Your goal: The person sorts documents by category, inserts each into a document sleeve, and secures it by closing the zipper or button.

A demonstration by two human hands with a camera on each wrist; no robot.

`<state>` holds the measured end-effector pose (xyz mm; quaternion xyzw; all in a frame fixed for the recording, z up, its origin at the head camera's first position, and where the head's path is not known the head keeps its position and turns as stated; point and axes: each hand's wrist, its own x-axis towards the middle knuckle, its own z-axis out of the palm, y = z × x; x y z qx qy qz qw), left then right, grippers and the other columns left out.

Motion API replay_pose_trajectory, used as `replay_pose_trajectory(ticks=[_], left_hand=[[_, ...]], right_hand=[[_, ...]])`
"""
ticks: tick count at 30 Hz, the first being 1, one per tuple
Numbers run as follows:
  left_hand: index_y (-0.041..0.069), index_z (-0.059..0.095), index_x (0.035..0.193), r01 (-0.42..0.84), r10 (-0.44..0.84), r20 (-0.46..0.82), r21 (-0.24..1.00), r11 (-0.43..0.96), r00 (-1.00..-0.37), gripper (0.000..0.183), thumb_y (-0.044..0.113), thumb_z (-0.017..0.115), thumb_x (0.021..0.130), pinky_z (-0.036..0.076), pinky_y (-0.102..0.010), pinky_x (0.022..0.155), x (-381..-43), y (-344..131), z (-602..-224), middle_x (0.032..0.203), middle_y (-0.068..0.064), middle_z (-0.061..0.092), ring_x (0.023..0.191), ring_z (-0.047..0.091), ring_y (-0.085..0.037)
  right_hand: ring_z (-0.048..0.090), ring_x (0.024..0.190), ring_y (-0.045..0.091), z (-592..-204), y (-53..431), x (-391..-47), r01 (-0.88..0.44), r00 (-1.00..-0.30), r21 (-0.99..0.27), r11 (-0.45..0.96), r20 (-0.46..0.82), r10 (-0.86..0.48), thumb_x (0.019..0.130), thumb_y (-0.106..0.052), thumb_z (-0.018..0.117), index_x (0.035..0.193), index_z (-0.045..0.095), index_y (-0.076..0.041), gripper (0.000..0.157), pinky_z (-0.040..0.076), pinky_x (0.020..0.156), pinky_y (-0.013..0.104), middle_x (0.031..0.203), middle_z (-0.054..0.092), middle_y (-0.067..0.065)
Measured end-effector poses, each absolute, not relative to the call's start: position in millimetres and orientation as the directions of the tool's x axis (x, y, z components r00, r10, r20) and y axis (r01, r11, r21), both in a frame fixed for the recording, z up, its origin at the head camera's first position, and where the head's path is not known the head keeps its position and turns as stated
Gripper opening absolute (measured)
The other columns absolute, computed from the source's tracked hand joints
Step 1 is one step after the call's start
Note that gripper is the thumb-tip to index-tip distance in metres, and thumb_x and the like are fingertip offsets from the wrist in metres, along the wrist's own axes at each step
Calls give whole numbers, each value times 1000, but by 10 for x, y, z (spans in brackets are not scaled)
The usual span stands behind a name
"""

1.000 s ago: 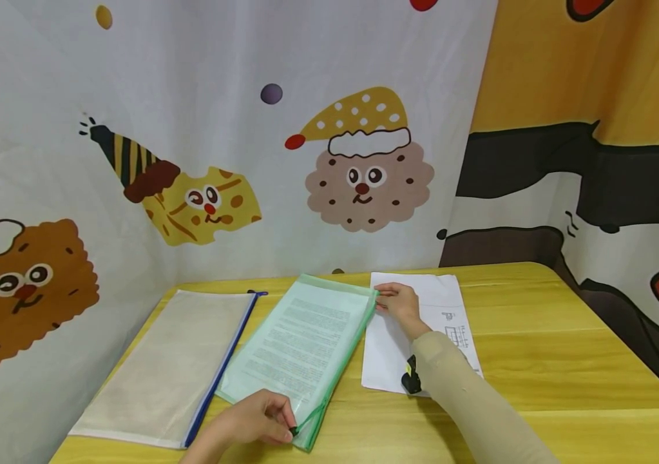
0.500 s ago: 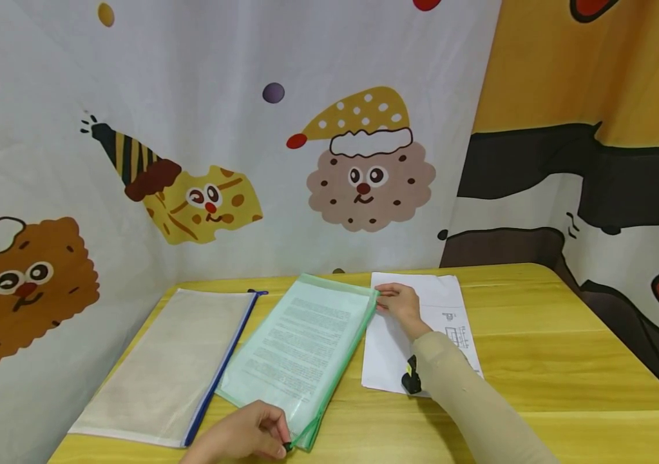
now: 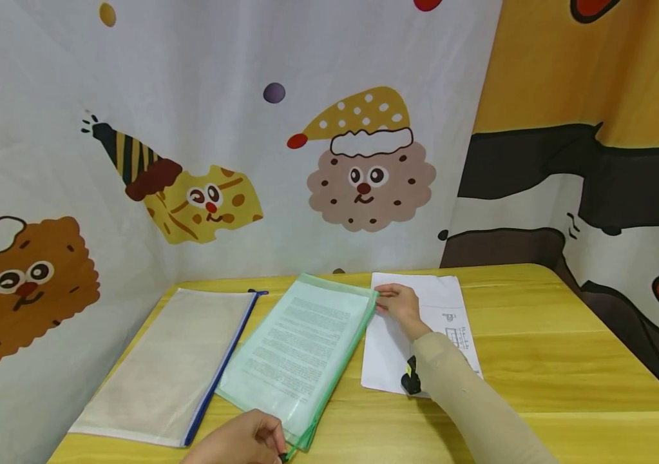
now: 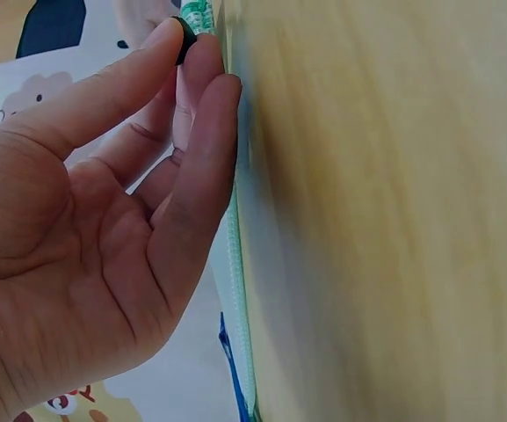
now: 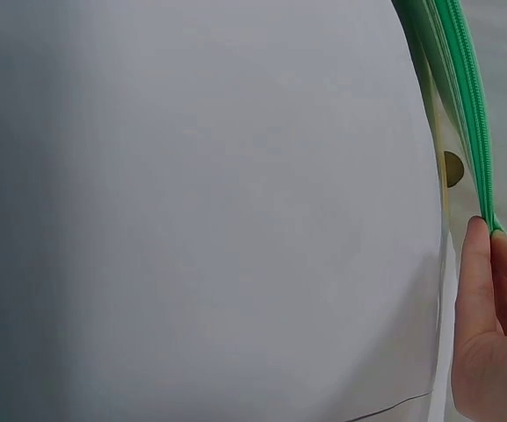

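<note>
A green translucent zip document pouch (image 3: 300, 341) with a printed sheet inside lies in the middle of the table. At its near corner my left hand (image 3: 243, 439) pinches the black zipper pull (image 4: 185, 40) between thumb and fingertips. The green zipper (image 5: 471, 97) runs along the pouch's right edge. My right hand (image 3: 401, 305) pinches the far end of that zipper at the far right corner, and the right wrist view shows thumb and finger on the green tape. White paper (image 3: 416, 293) with printed drawings lies under my right hand and forearm.
Left of the green pouch lies a pale mesh zip pouch (image 3: 161, 367) with a blue zipper (image 3: 219, 380). Some black item (image 3: 411, 377) shows beside the right sleeve, over the paper. The wooden table (image 3: 538, 361) backs onto a cartoon-print curtain (image 3: 219, 64).
My left hand has moved a little toward the near table edge and slightly left, drawing the zipper pull along to the pouch's near end. My right hand stays at the far corner.
</note>
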<state>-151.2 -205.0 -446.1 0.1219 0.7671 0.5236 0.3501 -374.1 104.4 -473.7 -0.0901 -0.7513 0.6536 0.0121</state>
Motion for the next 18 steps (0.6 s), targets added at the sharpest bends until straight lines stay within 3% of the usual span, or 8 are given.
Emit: replay_pose_trajectory(ticks=[9,18], left_hand=[[3,63,79,-95,603,-400,876,472,-690,10,11,69,80,42,-20,56,-1432,-2126,-4423,65,5,57,60,52,-7],[-10,60,83,-54,681,-370,898,437,-631,14,3,64,80,40,-15,55,-1437,-2196,-4414,64,8,54,57,47,-1]], right_hand=[[66,73,16,-4711,1059,-3737,135,-981,-983,122,-115,158,81,6,67,104,70,0,24,57,68,30,93,67,13],[67,71,15,-4707,1057,-3741,135,-981,-983,125,-114,159,80,7,68,104,69,1,25,57,69,31,90,68,11]])
